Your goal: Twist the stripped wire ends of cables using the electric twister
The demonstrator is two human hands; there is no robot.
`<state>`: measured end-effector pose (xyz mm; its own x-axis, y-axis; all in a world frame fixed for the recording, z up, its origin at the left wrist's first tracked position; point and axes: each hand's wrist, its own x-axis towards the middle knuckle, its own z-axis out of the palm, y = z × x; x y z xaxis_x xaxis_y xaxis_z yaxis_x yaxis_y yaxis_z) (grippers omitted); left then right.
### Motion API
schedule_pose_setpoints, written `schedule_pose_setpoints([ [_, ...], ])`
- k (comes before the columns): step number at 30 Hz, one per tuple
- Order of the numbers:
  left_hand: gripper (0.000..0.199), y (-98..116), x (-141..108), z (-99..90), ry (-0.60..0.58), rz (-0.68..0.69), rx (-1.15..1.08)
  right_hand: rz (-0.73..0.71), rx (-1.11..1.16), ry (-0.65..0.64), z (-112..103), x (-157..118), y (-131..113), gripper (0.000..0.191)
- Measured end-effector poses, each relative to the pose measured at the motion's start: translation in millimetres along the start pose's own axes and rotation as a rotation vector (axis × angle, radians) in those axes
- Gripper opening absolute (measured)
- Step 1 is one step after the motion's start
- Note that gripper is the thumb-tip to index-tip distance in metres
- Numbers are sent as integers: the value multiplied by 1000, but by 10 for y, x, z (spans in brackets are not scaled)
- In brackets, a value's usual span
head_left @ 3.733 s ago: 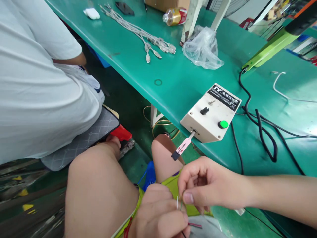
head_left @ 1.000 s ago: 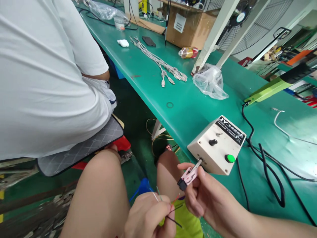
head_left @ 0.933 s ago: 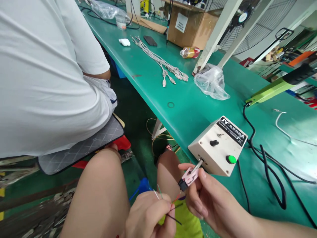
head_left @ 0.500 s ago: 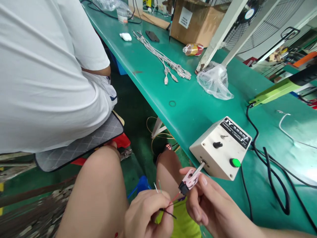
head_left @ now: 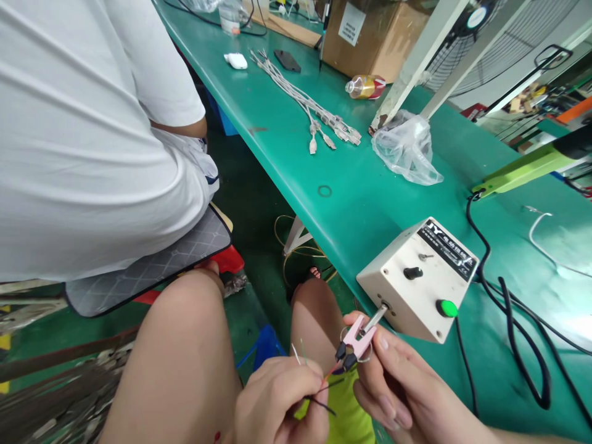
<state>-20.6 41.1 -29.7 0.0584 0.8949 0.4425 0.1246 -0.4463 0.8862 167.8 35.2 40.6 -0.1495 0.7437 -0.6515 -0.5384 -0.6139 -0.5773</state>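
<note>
Low in the view, my left hand (head_left: 282, 398) is closed in a pinch on several thin wires (head_left: 327, 387). White and green ends stick up from it, red and black ones out to the right. My right hand (head_left: 398, 376) squeezes a pink spring clip (head_left: 355, 339) between thumb and finger. The clip's black-tipped jaws are spread apart, with a reddish wire close to them. It sits on the metal shaft (head_left: 375, 319) of a cream-coloured box (head_left: 411, 290). A green button (head_left: 446, 308), a black knob (head_left: 413, 273) and a small switch show on the box top.
The box stands at the near edge of the green table (head_left: 287, 166). Grey USB cables (head_left: 305, 102), a bottle (head_left: 365, 87), a plastic bag (head_left: 407, 148) and a cardboard box (head_left: 370, 37) lie farther back. Black cords (head_left: 518, 345) loop at right. A person in white (head_left: 92, 142) sits at left.
The clip's black jaws have spread apart under my right hand's squeeze, and the clip has turned a little. My left hand still holds the wires close by. The view has shifted slightly.
</note>
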Motion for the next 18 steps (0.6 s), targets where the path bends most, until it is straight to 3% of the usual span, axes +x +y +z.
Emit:
schedule_pose_setpoints([
  [18, 18, 7, 58, 40, -30, 45, 92, -30, 1, -67, -63, 7, 54, 34],
])
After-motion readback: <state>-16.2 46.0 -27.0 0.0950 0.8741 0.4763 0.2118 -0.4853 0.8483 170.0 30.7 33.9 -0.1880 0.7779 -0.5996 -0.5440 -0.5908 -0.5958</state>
